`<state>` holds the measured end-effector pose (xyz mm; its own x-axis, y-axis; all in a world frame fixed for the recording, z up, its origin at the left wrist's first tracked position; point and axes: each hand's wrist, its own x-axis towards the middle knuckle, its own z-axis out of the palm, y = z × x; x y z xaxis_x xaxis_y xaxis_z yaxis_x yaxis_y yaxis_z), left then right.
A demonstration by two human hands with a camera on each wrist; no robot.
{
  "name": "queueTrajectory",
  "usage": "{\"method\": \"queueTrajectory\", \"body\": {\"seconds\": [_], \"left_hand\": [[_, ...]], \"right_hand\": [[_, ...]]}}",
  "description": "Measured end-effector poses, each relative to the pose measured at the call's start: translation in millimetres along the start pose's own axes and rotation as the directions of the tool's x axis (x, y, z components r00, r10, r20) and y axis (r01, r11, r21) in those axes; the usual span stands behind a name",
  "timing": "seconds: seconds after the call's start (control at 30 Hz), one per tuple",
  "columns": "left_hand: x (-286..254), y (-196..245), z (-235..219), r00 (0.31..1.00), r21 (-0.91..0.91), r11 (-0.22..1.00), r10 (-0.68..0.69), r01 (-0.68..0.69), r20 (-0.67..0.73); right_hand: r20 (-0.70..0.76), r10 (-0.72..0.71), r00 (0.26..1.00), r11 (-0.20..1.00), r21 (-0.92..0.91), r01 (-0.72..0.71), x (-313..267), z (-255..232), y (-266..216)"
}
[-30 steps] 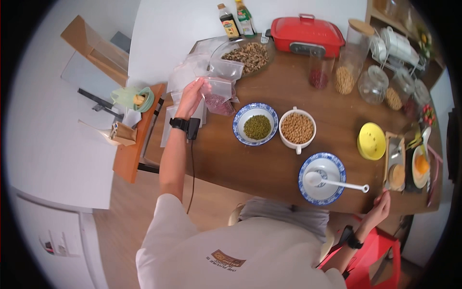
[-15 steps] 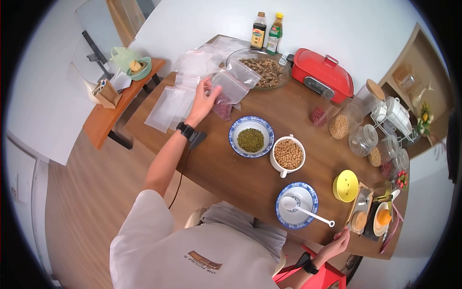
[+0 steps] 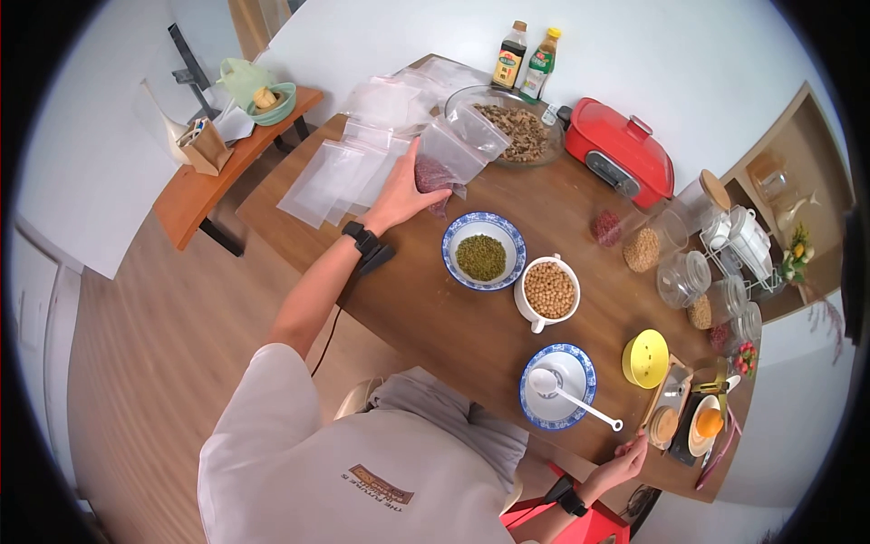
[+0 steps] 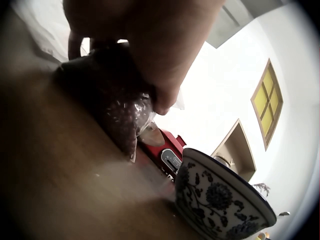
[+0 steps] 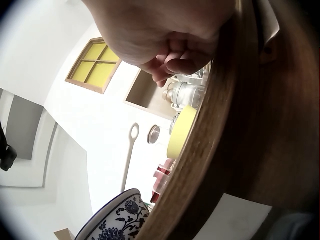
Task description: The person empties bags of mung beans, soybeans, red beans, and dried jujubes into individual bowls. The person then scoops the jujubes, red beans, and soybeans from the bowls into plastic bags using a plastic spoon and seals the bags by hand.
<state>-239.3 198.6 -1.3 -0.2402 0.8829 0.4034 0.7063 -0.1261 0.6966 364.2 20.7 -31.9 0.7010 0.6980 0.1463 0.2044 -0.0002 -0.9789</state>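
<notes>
Left hand [image 3: 403, 192] spread wide at a bag of red beans [image 3: 432, 172] on the table [image 3: 417, 272].
The bag lies between thumb and fingers, near the blue-rimmed bowl [image 3: 485, 219]; whether they press it, I can't tell. The left arm [image 3: 313, 299] stretches far out; the right hand [image 3: 623, 461] sits loosely curled, gripping nothing, by the table's edge.
</notes>
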Motion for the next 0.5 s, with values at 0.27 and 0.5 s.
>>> {"method": "queueTrajectory", "body": {"seconds": [0.27,0.5], "left_hand": [[5,0,5,0.996,0.086,0.995,0.051,-0.045,-0.073],[19,8,6,0.911,0.571,0.73,0.403,-0.375,0.083]], "right_hand": [[0.027,-0.015,1.0,1.0,-0.02,0.015,2,3,3],[0.011,-0.016,1.0,1.0,-0.004,0.016,0,5,0]]}}
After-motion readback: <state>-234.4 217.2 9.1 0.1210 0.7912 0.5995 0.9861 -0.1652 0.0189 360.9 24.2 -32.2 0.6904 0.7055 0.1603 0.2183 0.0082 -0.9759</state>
